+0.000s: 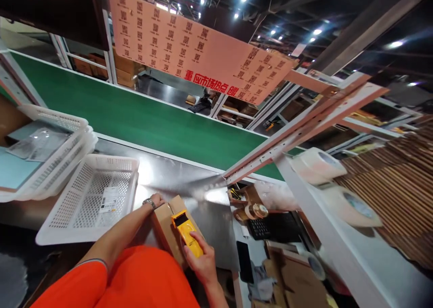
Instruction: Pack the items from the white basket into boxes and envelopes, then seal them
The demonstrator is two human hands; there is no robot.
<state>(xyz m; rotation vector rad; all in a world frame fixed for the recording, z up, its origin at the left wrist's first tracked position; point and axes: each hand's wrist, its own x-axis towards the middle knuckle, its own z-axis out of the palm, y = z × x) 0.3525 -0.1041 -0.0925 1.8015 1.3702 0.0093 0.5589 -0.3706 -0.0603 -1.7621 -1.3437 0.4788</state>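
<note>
A closed cardboard box (165, 224) lies on the metal worktop in front of me, its long seam running away from my body. My left hand (157, 200), with a watch at the wrist, grips the box's far left corner; its fingertips are partly hidden. In my right hand (203, 256) is a yellow tape dispenser (188, 236) with a dark front part, thumb along its top. The dispenser sits over the top of the box near the seam; whether it touches cannot be told.
Left of the box is a white plastic basket (88, 195) holding a label (109, 199). Stacked baskets (64, 163) stand farther left. A green conveyor belt (142, 118) runs behind. At right are a phone (245, 262), a keyboard (260, 228) and tape rolls (352, 206) on a shelf.
</note>
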